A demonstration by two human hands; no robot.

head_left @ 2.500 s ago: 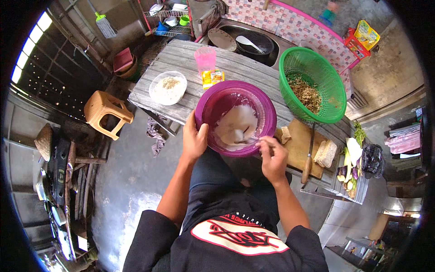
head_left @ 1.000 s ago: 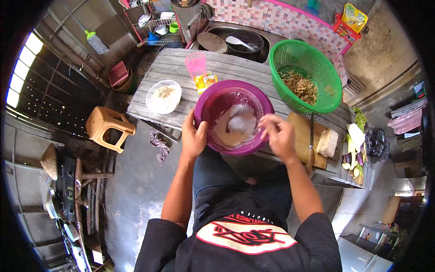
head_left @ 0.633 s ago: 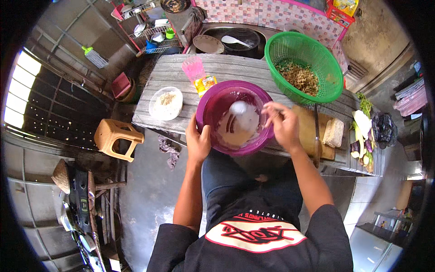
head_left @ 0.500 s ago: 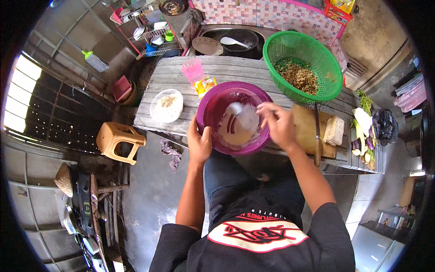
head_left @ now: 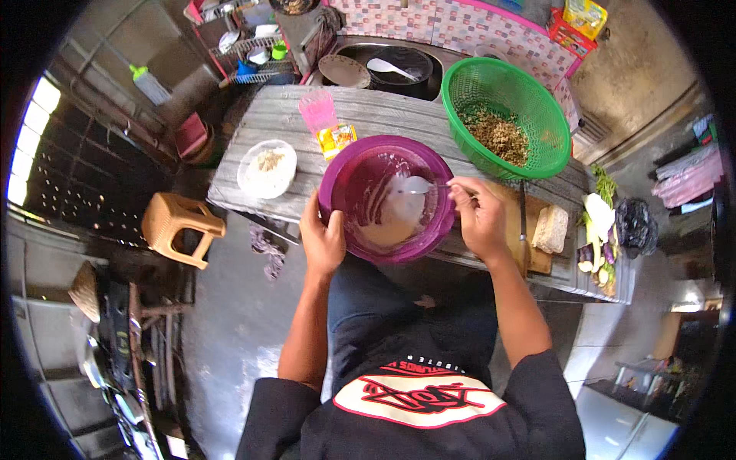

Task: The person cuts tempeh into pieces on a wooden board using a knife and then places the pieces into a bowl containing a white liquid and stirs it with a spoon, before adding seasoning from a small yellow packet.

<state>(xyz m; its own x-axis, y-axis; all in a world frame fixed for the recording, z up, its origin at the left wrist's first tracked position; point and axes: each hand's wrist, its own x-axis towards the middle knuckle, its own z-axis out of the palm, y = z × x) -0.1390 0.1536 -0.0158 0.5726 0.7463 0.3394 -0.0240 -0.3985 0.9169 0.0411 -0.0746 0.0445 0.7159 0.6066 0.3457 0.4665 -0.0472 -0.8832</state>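
Note:
A purple basin [head_left: 335, 175] rests at the near edge of the grey wooden table, with pale, wet batter [head_left: 391, 230] in its bottom and streaks up its wall. My left hand [head_left: 323, 238] grips the basin's left rim, thumb on the near side. My right hand [head_left: 479, 218] is closed on the handle of a spoon [head_left: 415, 185], whose pale bowl is over the batter inside the basin. Left of the basin stands a white bowl [head_left: 266, 170] of white stuff with a light brown heap on top. Behind the basin are a yellow packet [head_left: 336, 139] and a pink cup [head_left: 317, 111].
A green colander [head_left: 563, 138] with brown crumbly food stands at the back right. A knife [head_left: 523, 222] lies on a cutting board [head_left: 541, 259] beside a tempeh-like block [head_left: 550, 229]. Vegetables [head_left: 599, 222] and a black bag [head_left: 635, 226] are farther right. A stool [head_left: 176, 222] stands left.
My right hand has drawn slightly outward with the spoon, which has turned and risen toward the basin's right wall. My left hand keeps its hold. The whole view has shifted a little.

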